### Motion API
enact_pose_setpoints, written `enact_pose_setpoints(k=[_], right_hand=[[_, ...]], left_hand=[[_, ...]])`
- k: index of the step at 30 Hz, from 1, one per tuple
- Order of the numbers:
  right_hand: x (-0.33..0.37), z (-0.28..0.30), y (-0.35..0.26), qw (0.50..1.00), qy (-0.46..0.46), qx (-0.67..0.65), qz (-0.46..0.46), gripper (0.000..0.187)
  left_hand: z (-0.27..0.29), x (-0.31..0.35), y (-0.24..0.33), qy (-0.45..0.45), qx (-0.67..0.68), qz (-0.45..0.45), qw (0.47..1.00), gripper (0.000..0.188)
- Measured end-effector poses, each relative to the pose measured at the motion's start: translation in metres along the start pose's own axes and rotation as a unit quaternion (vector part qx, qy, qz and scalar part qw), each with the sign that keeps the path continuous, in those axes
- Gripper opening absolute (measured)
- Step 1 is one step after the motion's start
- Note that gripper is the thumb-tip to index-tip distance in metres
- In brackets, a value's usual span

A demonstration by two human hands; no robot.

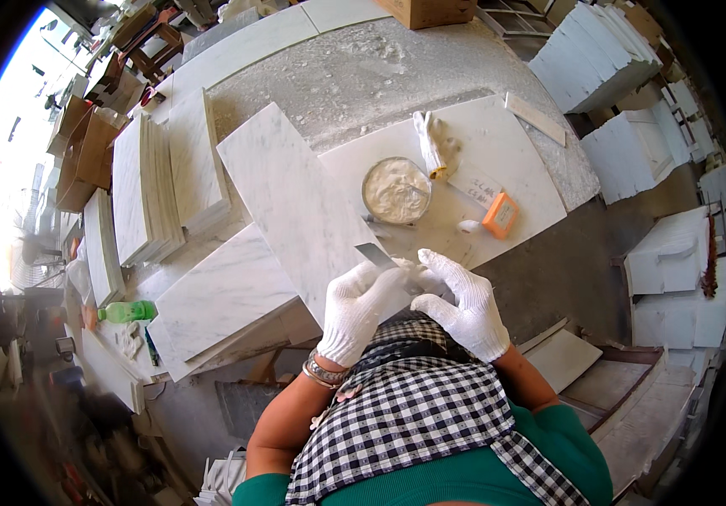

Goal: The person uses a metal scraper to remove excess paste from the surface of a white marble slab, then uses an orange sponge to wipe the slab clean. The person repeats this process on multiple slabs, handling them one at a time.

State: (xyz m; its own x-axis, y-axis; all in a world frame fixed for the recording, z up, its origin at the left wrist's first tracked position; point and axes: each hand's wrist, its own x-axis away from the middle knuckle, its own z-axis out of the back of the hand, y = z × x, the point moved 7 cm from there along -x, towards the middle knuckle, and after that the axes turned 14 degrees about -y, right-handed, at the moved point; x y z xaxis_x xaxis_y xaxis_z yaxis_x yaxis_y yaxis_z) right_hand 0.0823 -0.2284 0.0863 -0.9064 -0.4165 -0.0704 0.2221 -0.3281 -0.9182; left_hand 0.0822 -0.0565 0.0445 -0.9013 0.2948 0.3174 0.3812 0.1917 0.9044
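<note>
**Above a checked apron [414, 405], a gloved left hand [354, 305] is pinching a metal blade [373, 255]**

Thumb and fingers of the left hand are closing together on the blade, whose bare end is pointing up and to the left. The gloved right hand [468, 308] is holding its thumb and forefinger apart beside some whitish material [418, 277]; blur is hiding whether its other fingers are gripping that. Just beyond the left hand, a long grey-veined slab [295, 194] is lying at a slant, crossing a smaller veined slab [224, 291] and, in this view, the corner of a white board [515, 160]. On the board, a round bowl [365, 196] is holding off-white paste [398, 190]; a spare work glove [436, 145] is lying near its rim, and an orange box [501, 216] is resting farther right. Leftward, stacked slabs [139, 198] are standing near a green bottle [127, 312].
</note>
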Motion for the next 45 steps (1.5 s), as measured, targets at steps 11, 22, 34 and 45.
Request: enact_pose_setpoints(k=[11, 22, 34, 45], right_hand=[[0.009, 0.013, 0.044, 0.941, 0.051, -0.246, -0.225, 0.043], [-0.017, 0.004, -0.032, 0.954, 0.066, 0.227, 0.182, 0.035], [0.0, 0.053, -0.004, 0.987, 0.146, 0.069, 0.019, 0.022], [0.003, 0.025, 0.123, 0.933, 0.106, -0.171, -0.299, 0.022]], left_hand=[[0.08, -0.014, 0.023, 0.052, 0.214, -0.111, 0.969, 0.079], [0.033, -0.034, 0.004, -0.048, 0.281, -0.073, 0.956, 0.095], [0.006, -0.048, 0.021, -0.108, 0.22, -0.108, 0.964, 0.101], [0.101, -0.031, 0.026, 0.199, -0.558, -0.136, 0.794, 0.052]])
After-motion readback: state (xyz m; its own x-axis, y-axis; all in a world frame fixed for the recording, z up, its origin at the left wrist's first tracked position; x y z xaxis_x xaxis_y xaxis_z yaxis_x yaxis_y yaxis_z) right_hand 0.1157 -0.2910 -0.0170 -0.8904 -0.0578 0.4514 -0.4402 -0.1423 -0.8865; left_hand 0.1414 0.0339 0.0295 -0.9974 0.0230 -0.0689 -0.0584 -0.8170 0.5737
